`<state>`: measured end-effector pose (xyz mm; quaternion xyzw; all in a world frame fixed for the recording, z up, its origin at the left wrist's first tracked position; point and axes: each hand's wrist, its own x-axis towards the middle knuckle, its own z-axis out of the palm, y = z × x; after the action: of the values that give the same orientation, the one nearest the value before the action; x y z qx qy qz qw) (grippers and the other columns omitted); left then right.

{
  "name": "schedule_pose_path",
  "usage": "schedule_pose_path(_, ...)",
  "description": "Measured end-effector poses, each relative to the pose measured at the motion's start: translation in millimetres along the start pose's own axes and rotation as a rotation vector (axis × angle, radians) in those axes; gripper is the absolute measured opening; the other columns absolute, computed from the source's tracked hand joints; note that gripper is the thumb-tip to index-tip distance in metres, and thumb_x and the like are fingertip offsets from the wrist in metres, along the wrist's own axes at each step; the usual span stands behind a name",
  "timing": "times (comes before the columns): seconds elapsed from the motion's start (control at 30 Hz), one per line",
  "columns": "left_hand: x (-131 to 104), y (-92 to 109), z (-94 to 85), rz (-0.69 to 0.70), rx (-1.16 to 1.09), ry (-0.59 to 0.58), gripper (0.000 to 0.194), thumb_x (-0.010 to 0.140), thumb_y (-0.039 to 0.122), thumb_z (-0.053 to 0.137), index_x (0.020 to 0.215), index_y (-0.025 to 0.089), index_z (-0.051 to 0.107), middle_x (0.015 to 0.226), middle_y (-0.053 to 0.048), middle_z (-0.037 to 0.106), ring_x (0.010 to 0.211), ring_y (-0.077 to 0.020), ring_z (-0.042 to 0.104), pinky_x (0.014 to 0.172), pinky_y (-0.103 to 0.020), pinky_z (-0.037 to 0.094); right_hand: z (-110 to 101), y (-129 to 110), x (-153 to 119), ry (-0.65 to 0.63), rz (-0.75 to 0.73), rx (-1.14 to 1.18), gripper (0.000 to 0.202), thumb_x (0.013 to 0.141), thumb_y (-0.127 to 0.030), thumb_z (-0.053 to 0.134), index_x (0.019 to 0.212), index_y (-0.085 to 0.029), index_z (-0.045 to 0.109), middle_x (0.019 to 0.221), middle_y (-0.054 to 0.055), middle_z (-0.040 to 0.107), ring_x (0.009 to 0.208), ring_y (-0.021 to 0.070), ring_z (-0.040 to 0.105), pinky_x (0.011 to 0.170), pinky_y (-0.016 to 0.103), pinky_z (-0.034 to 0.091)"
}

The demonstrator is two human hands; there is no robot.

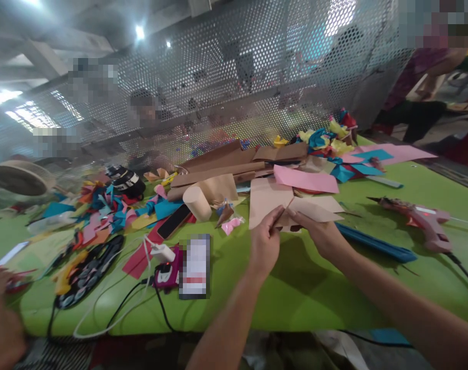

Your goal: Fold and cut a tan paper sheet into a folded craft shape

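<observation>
Fingers of the left hand (266, 244) and right hand (320, 232) pinch a folded tan paper sheet (319, 209), seemingly to steady its edges, above the flat green table (295, 303), while a pink plastic glue gun (430, 222) lies nearby, rightward, likely for easy reach.

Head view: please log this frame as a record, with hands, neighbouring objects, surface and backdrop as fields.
left hand: pinching thin tan paper
right hand: pinching thin tan paper too
right of the hands: long blue object, pink glue gun
left of the hands: rectangular phone, screen lit
surface: bright green tabletop
backdrop: grey perforated panel
co-worker's hand: at left edge
</observation>
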<state>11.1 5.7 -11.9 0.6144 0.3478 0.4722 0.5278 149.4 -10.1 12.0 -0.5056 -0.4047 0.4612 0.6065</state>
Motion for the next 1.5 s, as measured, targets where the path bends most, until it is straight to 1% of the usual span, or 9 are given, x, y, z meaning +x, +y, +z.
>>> schedule_pose_path(0.2,0,8,-2.8,0.067,0.074,0.073,0.062,0.080,-0.004,0.043,0.129,0.026,0.065,0.136,-0.003,0.066,0.130,-0.0200,0.059,0.115,-0.043,0.042,-5,5,1,0.063,0.041,-0.024,0.037,0.064,-0.057,0.081,0.067,-0.023,0.068,0.065,0.001,0.065,0.064,0.0186,0.057,0.062,0.033,0.048)
schedule_pose_path(0.47,4,27,-25.7,0.143,0.257,0.185,0.062,0.078,-0.005,0.045,0.126,0.027,0.068,0.135,-0.002,0.067,0.128,-0.0218,0.060,0.117,-0.043,0.039,-25,-4,16,0.040,0.116,0.037,0.043,0.057,-0.058,0.083,0.071,-0.022,0.065,0.066,0.001,0.060,0.054,0.0150,0.050,0.053,0.032,0.043)
schedule_pose_path(0.63,3,23,-28.6,0.213,0.360,0.116,0.065,0.081,-0.003,0.044,0.133,0.029,0.063,0.135,-0.002,0.066,0.124,-0.0231,0.062,0.112,-0.043,0.045,-33,-16,17,0.199,-0.153,-0.150,0.041,0.065,-0.055,0.081,0.091,-0.027,0.065,0.091,0.003,0.064,0.081,0.0211,0.057,0.066,0.032,0.047)
schedule_pose_path(0.73,1,19,-26.7,0.269,0.428,0.008,0.066,0.083,-0.002,0.042,0.138,0.030,0.059,0.136,-0.001,0.066,0.125,-0.0219,0.062,0.110,-0.040,0.047,-34,-18,16,0.079,-0.162,-0.205,0.047,0.072,-0.062,0.073,0.104,-0.028,0.068,0.108,0.006,0.068,0.096,0.0254,0.060,0.077,0.035,0.049)
schedule_pose_path(0.83,-1,18,-24.6,0.316,0.493,-0.100,0.069,0.083,-0.002,0.041,0.142,0.031,0.055,0.140,-0.001,0.063,0.127,-0.0211,0.061,0.111,-0.039,0.046,-32,-16,15,-0.054,-0.087,-0.200,0.051,0.071,-0.067,0.070,0.103,-0.027,0.072,0.107,0.006,0.072,0.100,0.0269,0.062,0.080,0.035,0.049)
schedule_pose_path(0.97,-2,21,-22.2,0.342,0.508,-0.158,0.070,0.084,-0.003,0.040,0.144,0.031,0.053,0.141,-0.001,0.062,0.128,-0.0199,0.060,0.112,-0.037,0.045,-29,-14,13,-0.193,0.065,-0.136,0.055,0.064,-0.064,0.079,0.100,-0.022,0.073,0.095,0.007,0.074,0.083,0.0243,0.066,0.070,0.034,0.049)
schedule_pose_path(1.17,0,29,-23.1,0.246,0.391,-0.140,0.067,0.084,-0.002,0.041,0.142,0.029,0.054,0.139,-0.003,0.064,0.127,-0.0194,0.061,0.110,-0.037,0.046,-26,-17,14,-0.189,0.059,-0.161,0.051,0.050,-0.060,0.089,0.077,-0.019,0.075,0.073,0.004,0.071,0.067,0.0181,0.059,0.060,0.029,0.043)
schedule_pose_path(1.4,1,34,-24.3,0.112,0.234,-0.050,0.060,0.084,-0.001,0.045,0.135,0.028,0.060,0.121,-0.005,0.074,0.114,-0.0192,0.068,0.097,-0.033,0.051,-26,-13,12,-0.177,0.012,-0.211,0.048,0.055,-0.064,0.086,0.065,-0.019,0.073,0.063,0.002,0.067,0.059,0.0158,0.054,0.055,0.028,0.039)
schedule_pose_path(1.5,3,30,-24.0,0.048,0.146,0.005,0.056,0.082,0.000,0.050,0.131,0.025,0.063,0.113,-0.006,0.077,0.103,-0.0183,0.071,0.084,-0.029,0.054,-26,-13,12,-0.171,-0.015,-0.213,0.047,0.056,-0.064,0.085,0.065,-0.019,0.073,0.063,0.002,0.066,0.059,0.0156,0.054,0.055,0.028,0.039)
